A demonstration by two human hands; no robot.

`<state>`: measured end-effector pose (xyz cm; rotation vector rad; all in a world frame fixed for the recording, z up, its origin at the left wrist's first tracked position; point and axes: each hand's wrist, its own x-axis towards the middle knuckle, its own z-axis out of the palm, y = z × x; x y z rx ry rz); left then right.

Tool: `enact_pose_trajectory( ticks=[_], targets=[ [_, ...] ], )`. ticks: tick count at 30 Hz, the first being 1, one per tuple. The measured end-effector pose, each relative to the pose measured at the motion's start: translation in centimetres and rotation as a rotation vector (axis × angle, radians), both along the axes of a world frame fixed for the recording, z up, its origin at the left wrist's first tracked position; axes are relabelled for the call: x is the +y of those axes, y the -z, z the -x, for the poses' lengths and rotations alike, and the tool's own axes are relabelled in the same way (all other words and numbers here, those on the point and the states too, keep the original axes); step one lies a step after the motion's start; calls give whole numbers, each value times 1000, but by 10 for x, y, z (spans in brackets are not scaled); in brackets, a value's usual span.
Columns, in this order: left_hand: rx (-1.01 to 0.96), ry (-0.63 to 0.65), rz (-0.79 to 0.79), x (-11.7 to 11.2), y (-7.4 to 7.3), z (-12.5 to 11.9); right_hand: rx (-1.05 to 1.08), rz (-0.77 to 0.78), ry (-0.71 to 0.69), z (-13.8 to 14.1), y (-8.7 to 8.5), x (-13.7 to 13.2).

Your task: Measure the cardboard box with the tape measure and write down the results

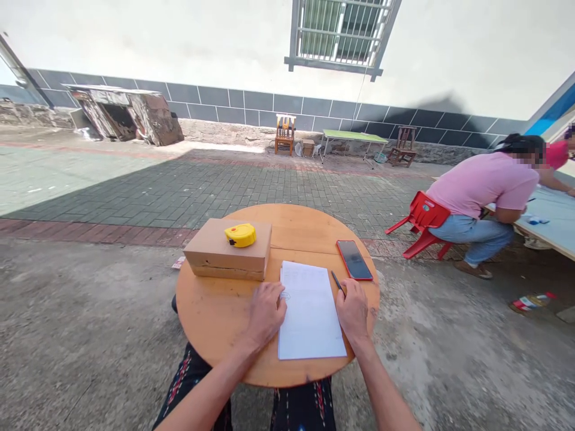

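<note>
A stack of white paper [312, 317] with faint writing near its top lies on the round wooden table [215, 323]. At the paper's left edge rests my left hand [267, 308], its fingers loosely bent and apart, with nothing held. My right hand [353, 308] is closed around a dark pen [338, 283], beside the paper's right edge; the pen's tip points up and left. A brown cardboard box [224, 263] stands at the table's left, carrying a yellow tape measure [241, 235]. Beyond my right hand lies a phone [354, 260] with a red case.
To the right, a person in a pink shirt [480, 179] sits on a red plastic chair [422, 218], leaning over another table [548, 209]. A bottle [532, 302] lies on the ground. By the far wall stand a green table [353, 136] and wooden chairs [284, 134].
</note>
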<state>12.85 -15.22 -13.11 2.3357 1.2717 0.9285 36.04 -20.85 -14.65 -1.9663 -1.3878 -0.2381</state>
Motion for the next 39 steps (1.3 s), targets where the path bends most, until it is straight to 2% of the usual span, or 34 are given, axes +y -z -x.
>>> enact_pose_trajectory(
  ticks=[15, 27, 34, 39],
  targets=[
    [-24, 1, -2, 1, 1, 0, -47, 12, -20, 0, -1, 1],
    [-39, -3, -5, 2, 4, 1, -134, 4, 19, -2, 10, 0],
    [-44, -7, -5, 2, 4, 2, -175, 2, 6, 1, 5, -2],
    [-47, -4, -3, 1, 3, 2, -299, 45, -33, 8, -4, -4]
  ],
)
